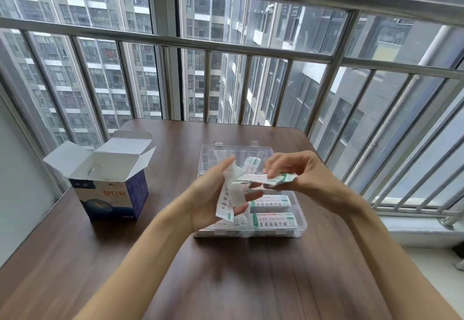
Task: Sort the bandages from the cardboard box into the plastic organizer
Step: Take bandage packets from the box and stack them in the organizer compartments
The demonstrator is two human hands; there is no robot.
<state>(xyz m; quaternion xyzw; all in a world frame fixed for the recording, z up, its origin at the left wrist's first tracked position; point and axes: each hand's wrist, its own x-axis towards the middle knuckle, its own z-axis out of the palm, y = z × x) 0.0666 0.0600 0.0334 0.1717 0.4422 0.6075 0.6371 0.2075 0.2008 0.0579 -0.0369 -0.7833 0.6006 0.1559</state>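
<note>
Above the clear plastic organizer point(253, 229) on the tabletop point(226, 282), the left hand point(213, 194) clasps a stack of bandages point(229, 194); the right hand point(298, 171) pinches one bandage point(273, 179). The open cardboard box point(110, 184) stands left of the organizer.

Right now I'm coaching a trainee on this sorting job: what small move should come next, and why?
Probably lower the right hand and lay its pinched bandages into the plastic organizer directly beneath. They are already drawn apart from the stack the left hand holds.
</note>
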